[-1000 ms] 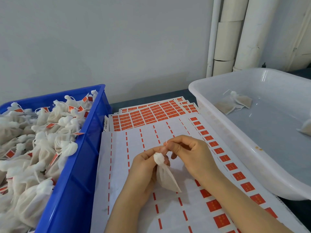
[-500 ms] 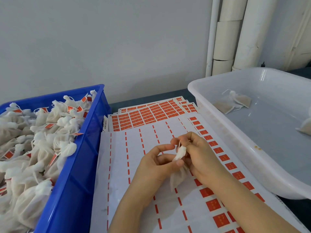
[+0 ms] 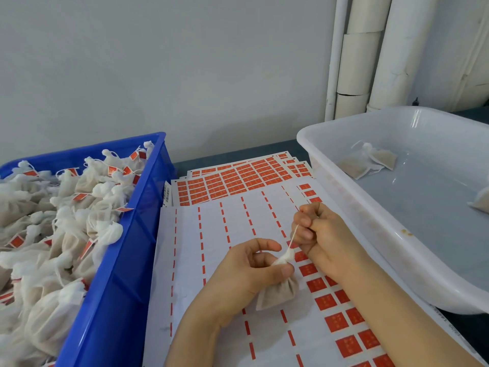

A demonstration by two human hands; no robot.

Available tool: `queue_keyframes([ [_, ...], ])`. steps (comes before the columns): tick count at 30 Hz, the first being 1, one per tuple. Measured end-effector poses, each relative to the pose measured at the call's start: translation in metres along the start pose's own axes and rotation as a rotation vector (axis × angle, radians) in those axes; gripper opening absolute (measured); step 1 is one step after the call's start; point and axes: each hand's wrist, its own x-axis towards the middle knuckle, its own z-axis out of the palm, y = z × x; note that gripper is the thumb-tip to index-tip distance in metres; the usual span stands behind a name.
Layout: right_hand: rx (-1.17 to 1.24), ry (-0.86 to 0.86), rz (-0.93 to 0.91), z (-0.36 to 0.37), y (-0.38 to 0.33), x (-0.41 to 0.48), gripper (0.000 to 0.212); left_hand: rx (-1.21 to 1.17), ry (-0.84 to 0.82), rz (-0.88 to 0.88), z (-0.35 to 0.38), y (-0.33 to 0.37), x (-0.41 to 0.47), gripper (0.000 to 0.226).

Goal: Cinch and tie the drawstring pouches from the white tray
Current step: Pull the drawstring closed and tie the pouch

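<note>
Pouch [image 3: 277, 294], taut drawstring [image 3: 293, 238]; red labels [image 3: 326, 301], print illegible

The left hand [image 3: 243, 279] pinches the gathered neck of a small pouch [image 3: 277, 296], whose body hangs just above the sticker sheets [image 3: 225, 231]. The right hand [image 3: 322, 242] holds the drawstring [image 3: 293, 238] in curled fingers, and the string runs taut from the neck. On the left a blue bin [image 3: 119, 274] is heaped with tied, red-tagged pouches [image 3: 66, 221]. On the right, the white tray [image 3: 370, 215] holds a few loose pouches [image 3: 370, 161].
</note>
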Motion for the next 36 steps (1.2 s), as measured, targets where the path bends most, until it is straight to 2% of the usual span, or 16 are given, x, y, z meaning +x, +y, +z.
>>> queue_keyframes([
  [5,-0.013,0.048,0.001,-0.003,0.0,0.006,0.023,0.031,-0.018,-0.015,0.001,0.0,0.001,0.029],
  [12,-0.122,-0.046,-0.047,-0.002,0.0,0.0,0.022,0.086,-0.082,0.026,0.004,-0.001,-0.002,0.034],
  [16,-0.109,-0.072,0.006,-0.002,0.001,-0.002,0.021,0.081,-0.028,0.078,0.01,0.008,-0.004,0.015],
  [19,-0.07,-0.149,0.022,0.0,0.002,-0.004,0.026,0.117,0.015,0.115,0.012,0.004,-0.001,0.03],
  [25,0.011,-0.047,-0.005,0.002,0.005,0.001,0.032,0.193,0.069,0.105,0.013,-0.005,0.006,0.044],
  [33,0.061,0.039,-0.041,0.003,0.007,0.003,0.028,0.154,0.1,0.084,0.014,-0.004,0.004,0.047],
  [36,0.007,0.002,-0.042,0.003,0.002,0.002,0.028,0.171,0.082,0.066,0.016,-0.004,0.003,0.045],
])
